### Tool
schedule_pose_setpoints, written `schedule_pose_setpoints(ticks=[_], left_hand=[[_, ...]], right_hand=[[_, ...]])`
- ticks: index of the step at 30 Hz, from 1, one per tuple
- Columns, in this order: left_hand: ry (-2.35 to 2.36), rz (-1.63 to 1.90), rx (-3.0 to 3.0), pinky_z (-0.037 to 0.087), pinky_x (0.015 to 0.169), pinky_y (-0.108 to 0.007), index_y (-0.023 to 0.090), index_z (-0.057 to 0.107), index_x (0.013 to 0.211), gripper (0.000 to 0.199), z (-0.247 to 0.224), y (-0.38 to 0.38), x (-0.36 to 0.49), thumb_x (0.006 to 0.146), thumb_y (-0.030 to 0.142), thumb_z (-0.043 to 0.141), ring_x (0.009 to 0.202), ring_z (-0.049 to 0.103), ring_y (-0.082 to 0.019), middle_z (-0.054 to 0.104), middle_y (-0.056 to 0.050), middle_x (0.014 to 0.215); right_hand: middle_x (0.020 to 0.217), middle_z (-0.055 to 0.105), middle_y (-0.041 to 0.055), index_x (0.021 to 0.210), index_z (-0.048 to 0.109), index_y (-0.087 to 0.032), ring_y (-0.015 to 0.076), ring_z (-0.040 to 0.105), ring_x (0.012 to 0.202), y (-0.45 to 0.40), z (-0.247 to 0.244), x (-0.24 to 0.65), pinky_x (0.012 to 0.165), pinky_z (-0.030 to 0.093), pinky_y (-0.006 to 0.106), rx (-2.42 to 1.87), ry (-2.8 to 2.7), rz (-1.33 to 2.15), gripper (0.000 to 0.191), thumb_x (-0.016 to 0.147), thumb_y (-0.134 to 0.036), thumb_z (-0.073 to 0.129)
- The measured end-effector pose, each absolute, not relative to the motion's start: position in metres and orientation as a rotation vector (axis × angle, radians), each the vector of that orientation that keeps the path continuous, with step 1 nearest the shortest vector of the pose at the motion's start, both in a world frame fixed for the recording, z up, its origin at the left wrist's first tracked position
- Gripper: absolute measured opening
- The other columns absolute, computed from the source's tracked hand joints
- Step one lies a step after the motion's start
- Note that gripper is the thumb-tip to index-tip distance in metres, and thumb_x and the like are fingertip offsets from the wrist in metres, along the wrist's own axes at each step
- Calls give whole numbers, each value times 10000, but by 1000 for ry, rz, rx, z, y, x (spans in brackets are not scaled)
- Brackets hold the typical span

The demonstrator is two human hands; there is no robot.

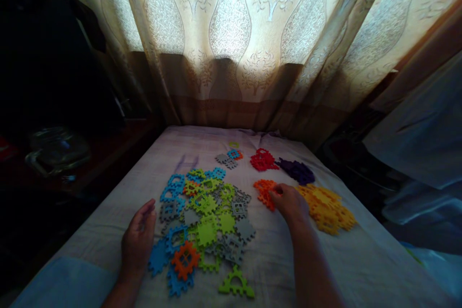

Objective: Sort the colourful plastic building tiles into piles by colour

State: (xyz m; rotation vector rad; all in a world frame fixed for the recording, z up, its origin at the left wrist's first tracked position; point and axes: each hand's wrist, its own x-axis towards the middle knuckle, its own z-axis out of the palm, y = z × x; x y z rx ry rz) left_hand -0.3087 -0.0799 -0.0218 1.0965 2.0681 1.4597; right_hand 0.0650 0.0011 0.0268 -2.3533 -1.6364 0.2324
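Note:
My right hand (pixel 288 202) is at the small group of orange pieces (pixel 265 190), its fingertips pinched on the right side of an orange piece. My left hand (pixel 139 236) hovers at the left of a large mixed pile, palm turned inward, fingers apart and holding nothing. That pile has green pieces (pixel 207 231), grey pieces (pixel 245 228) and blue pieces (pixel 159 256), all flat with toothed edges. An orange window piece (pixel 186 260) lies on its near left part. Yellow pieces (pixel 327 207) are heaped right of my right hand. Beyond are red pieces (pixel 263 160) and purple pieces (pixel 298 171).
A pale sheet (pixel 267 260) covers the surface. A few grey and blue pieces (pixel 233 154) lie toward the back. Curtains (pixel 231 77) hang behind. A glass jug (pixel 57 149) stands on a dark side table at left, and pale cloth (pixel 426 120) hangs at right.

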Motion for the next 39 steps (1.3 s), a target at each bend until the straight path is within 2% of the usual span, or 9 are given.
schedule_pose_setpoints(ticks=[5, 11, 14, 21, 26, 30, 33, 36, 39], left_hand=[[2015, 1506, 1146, 494, 969, -359, 201, 645, 1131, 506, -24, -80, -309, 773, 533, 514, 1088, 643, -240, 692, -93, 1181], [2001, 1526, 1155, 515, 938, -333, 201, 647, 1126, 474, -25, -80, -308, 782, 499, 514, 1073, 652, -225, 699, -88, 1167], [1992, 1526, 1150, 510, 947, -342, 209, 651, 1118, 474, -27, -79, -309, 773, 505, 518, 1081, 647, -230, 697, -83, 1172], [1949, 1550, 1112, 486, 988, -381, 203, 643, 1135, 513, -34, -77, -312, 762, 534, 522, 1118, 628, -247, 675, -98, 1210], [1944, 1553, 1151, 494, 976, -365, 206, 641, 1137, 488, -30, -78, -311, 777, 512, 521, 1113, 630, -237, 680, -92, 1202], [1936, 1554, 1176, 499, 970, -353, 209, 646, 1126, 465, -26, -79, -309, 783, 494, 513, 1100, 637, -230, 690, -86, 1186], [1947, 1560, 1166, 498, 970, -353, 214, 650, 1116, 455, -27, -78, -309, 781, 490, 511, 1088, 643, -226, 693, -81, 1178], [1943, 1572, 1146, 499, 970, -354, 210, 652, 1108, 457, -27, -78, -309, 771, 484, 512, 1087, 644, -228, 697, -83, 1166], [1931, 1576, 1151, 496, 974, -355, 205, 649, 1115, 462, -26, -78, -307, 775, 486, 511, 1097, 640, -229, 692, -86, 1175]], right_hand=[[989, 713, 71, 922, 730, -234, 221, 655, 881, 2, 30, 55, 658, 420, 298, -2239, -1656, 151, 234, 843, -374, 560], [929, 703, 48, 864, 707, -220, 179, 641, 856, -6, 25, 4, 734, 424, 278, -1941, -1868, 159, 176, 858, -263, 537], [987, 702, 57, 949, 706, -220, 184, 640, 891, -11, 25, -32, 788, 432, 284, -1809, -2035, 229, 189, 877, -247, 533], [1242, 638, 92, 1231, 616, -209, 232, 531, 1182, -2, 25, -110, 1014, 364, 349, -1446, -2378, 247, 378, 861, -279, 587], [1219, 666, 65, 1234, 616, -242, 248, 508, 1217, -2, 20, -132, 1012, 366, 389, -1380, -2459, 371, 389, 848, -292, 605], [1118, 716, 28, 1113, 691, -263, 195, 590, 1110, -8, 15, -131, 969, 395, 315, -1254, -2438, 485, 267, 868, -269, 586], [1026, 734, 42, 1012, 730, -254, 188, 633, 997, -3, 14, -124, 908, 421, 298, -1394, -2366, 402, 233, 890, -230, 532], [1063, 720, 61, 1038, 722, -242, 210, 610, 1042, 6, 19, -120, 925, 410, 317, -1526, -2318, 282, 240, 873, -232, 548], [1106, 703, 74, 1069, 706, -230, 235, 582, 1078, 11, 25, -125, 930, 404, 341, -1533, -2402, 244, 261, 852, -315, 589]])
